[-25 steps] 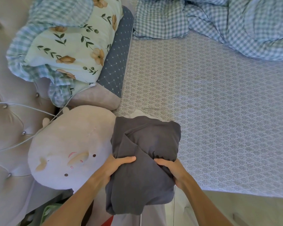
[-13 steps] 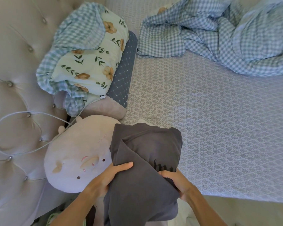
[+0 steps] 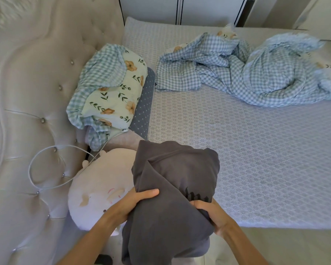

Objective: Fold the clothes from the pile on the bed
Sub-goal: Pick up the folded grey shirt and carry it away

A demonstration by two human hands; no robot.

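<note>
Left hand (image 3: pixel 131 202), right hand (image 3: pixel 211 213): fingers curled, gripping.

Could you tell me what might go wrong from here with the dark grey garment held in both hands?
The dark grey garment is bunched, gripped by the left hand and right hand; its lower part hangs off the bed's edge, so it may slip down or crease. The plush pillow and white cable lie right beside it, so spreading it leftward could snag the cable or crowd the fold.

Plush toy (image 3: pixel 96 192) left of garment (image 3: pixel 170 188); blanket (image 3: pixel 246 73) behind.
</note>
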